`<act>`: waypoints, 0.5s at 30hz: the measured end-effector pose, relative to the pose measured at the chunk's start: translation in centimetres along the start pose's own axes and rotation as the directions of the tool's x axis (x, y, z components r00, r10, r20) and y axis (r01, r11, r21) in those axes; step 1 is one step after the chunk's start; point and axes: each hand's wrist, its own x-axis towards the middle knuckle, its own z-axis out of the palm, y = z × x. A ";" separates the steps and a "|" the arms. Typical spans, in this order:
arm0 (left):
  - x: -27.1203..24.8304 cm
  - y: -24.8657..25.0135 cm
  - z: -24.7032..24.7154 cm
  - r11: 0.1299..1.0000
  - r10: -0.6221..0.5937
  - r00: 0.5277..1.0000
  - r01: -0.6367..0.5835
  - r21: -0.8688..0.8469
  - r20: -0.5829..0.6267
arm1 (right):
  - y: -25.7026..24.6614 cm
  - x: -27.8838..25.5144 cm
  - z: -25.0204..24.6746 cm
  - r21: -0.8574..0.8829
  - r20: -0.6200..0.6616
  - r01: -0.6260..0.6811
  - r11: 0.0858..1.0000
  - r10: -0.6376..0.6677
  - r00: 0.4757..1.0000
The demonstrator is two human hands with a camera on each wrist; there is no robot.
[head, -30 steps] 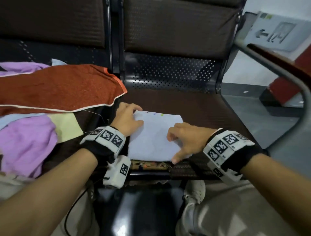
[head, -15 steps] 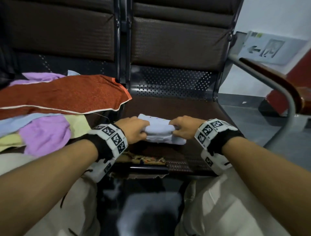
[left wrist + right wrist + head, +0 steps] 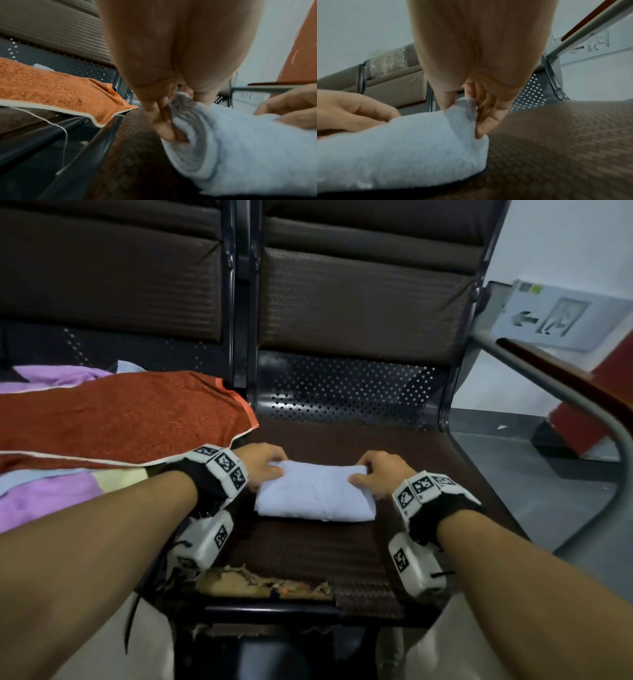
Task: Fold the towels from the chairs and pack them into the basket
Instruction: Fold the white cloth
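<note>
Pinching opposite ends of the folded white towel [image 3: 315, 496], left hand [image 3: 262, 469] and right hand [image 3: 378, 474] risk unfolding it if lifted unevenly.

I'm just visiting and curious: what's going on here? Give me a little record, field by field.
activity: folding a towel on a chair seat
item in hand: light blue towel, folded into a compact rectangle
left hand: pinches the towel's left end
right hand: pinches the towel's right end
surface: brown chair seat, front edge torn
waiting pile: orange towel over purple and yellow ones, next seat
basket: not in view
</note>
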 end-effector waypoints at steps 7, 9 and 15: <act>2.0 0.4 1.1 0.990 -0.014 1.000 0.010 0.137 0.026 | 0.4 2.0 2.1 0.008 0.145 -0.236 0.972 0.233 0.962; 1.7 0.5 1.4 0.984 -0.018 0.999 0.011 0.177 0.038 | -0.3 2.1 2.5 0.105 0.148 -0.255 0.961 0.238 0.960; -1.4 1.4 -0.5 0.990 0.038 0.999 -0.038 0.138 0.005 | -2.6 -0.6 -0.4 0.334 0.016 0.044 0.942 -0.053 0.998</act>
